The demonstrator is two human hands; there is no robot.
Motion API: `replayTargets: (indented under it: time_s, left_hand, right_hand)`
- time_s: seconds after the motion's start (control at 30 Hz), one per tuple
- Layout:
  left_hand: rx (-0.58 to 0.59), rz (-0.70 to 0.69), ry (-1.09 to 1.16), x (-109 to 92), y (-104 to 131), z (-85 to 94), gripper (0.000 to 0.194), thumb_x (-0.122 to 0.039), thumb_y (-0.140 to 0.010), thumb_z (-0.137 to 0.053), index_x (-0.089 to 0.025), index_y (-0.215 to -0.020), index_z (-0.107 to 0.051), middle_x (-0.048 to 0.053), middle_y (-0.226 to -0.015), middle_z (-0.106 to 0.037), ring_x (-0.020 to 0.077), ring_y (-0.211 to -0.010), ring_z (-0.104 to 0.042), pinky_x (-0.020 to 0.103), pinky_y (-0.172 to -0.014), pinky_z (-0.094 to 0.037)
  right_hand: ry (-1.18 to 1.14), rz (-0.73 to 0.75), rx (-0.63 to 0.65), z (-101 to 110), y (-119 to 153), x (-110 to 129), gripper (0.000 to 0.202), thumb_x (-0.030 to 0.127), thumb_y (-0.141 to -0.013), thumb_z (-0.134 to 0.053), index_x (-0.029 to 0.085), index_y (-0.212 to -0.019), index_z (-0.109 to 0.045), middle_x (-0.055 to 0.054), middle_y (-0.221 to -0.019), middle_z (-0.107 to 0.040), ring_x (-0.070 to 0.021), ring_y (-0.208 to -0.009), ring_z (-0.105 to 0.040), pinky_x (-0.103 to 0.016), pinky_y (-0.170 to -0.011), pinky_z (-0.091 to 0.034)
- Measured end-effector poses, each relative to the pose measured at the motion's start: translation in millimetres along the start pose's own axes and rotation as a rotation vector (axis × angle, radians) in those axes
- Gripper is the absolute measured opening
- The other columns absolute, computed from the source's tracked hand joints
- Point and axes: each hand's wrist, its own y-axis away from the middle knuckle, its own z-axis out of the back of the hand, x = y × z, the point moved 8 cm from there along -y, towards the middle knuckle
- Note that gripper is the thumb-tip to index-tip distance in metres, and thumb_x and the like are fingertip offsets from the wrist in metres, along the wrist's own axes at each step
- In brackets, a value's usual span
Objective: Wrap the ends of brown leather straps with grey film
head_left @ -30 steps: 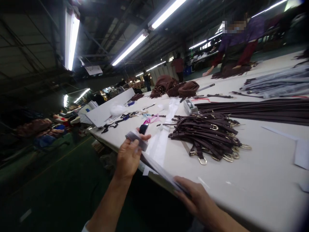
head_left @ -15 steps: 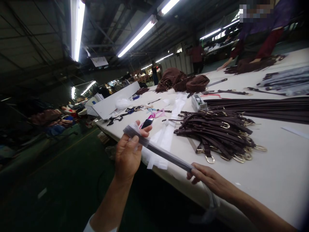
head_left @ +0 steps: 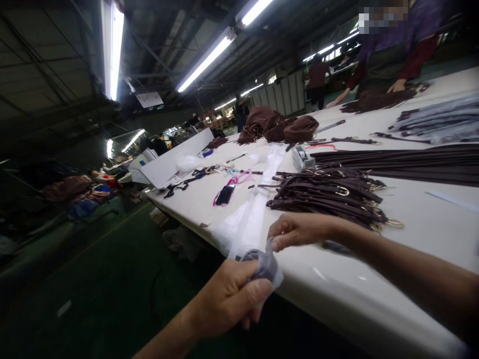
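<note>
A dark strap in a cloudy plastic sleeve [head_left: 266, 266] is coiled into a small bundle just beyond the table's front edge. My left hand [head_left: 230, 296] is closed round this bundle, thumb on top. At the bundle's upper side, my right hand [head_left: 299, 232] pinches a bit of the plastic between thumb and fingers. Behind my right forearm lies a pile of dark brown straps [head_left: 318, 194] with gold-coloured clips, partly covered by the arm. Flat white plastic sleeves [head_left: 258, 212] lie on the table just past my hands.
On the white table [head_left: 422, 234] are a phone [head_left: 225, 195] with a pink cord, a small grey box-like item [head_left: 302, 158], brown bags [head_left: 264, 124] and long dark strips [head_left: 411, 162]. Across the table, a co-worker [head_left: 400, 60] has both hands near brown material. Plastic-wrapped straps [head_left: 441, 119] lie at right.
The sleeved strap was stretched between my hands and is now coiled in my left hand. That hand has moved right and down; my right hand has moved up and left to meet it.
</note>
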Motion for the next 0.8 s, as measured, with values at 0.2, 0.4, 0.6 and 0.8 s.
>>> replayTargets:
  time_s: [0.2, 0.4, 0.6, 0.8]
  left_hand:
    - [-0.347, 0.029, 1.001, -9.3, -13.0, 38.8, 0.044, -0.029, -0.095, -0.028, -0.005, -0.09, -0.064, -0.006, -0.039, -0.045, 0.0023, -0.028, -0.037, 0.027, -0.063, -0.054]
    - [-0.571, -0.27, 1.139, -23.3, -37.3, 69.2, 0.042, -0.028, -0.096, -0.028, -0.004, -0.095, -0.062, -0.005, -0.05, -0.053, 0.003, -0.039, -0.047, 0.049, -0.096, -0.044]
    - [-0.674, -0.279, 0.8, 8.0, -59.6, 74.8, 0.032, -0.037, -0.082, -0.057, -0.01, -0.1, -0.062, 0.0, -0.061, -0.065, 0.0138, -0.054, -0.064, 0.04, -0.088, -0.049]
    - [-0.77, -0.198, 0.998, 28.2, -65.3, 75.6, 0.026, -0.035, -0.085, -0.054, -0.012, -0.095, -0.063, 0.0, -0.063, -0.066, 0.0165, -0.064, -0.067, 0.044, -0.088, -0.048]
  right_hand:
    - [-0.528, 0.138, -0.359, -64.3, -31.1, -55.9, 0.042, 0.054, -0.08, -0.055, 0.013, -0.089, -0.058, 0.006, -0.046, -0.048, -0.0068, -0.037, -0.044, -0.017, -0.039, -0.034]
    - [-0.61, -0.028, -0.614, -107.0, -8.0, -77.1, 0.053, 0.048, -0.082, -0.055, 0.018, -0.123, -0.041, 0.007, -0.051, -0.049, -0.0107, -0.039, -0.049, -0.017, -0.034, -0.036]
    - [-0.096, -0.128, -0.775, -112.4, 34.0, -85.0, 0.05, 0.043, -0.093, -0.029, 0.026, -0.14, -0.031, -0.003, -0.072, -0.06, -0.0213, -0.064, -0.06, -0.032, -0.061, -0.05]
    - [-0.235, -0.216, -0.734, -114.5, 43.2, -94.5, 0.054, 0.051, -0.093, -0.02, 0.023, -0.136, -0.037, 0.0, -0.06, -0.052, -0.0167, -0.043, -0.055, -0.028, -0.041, -0.045]
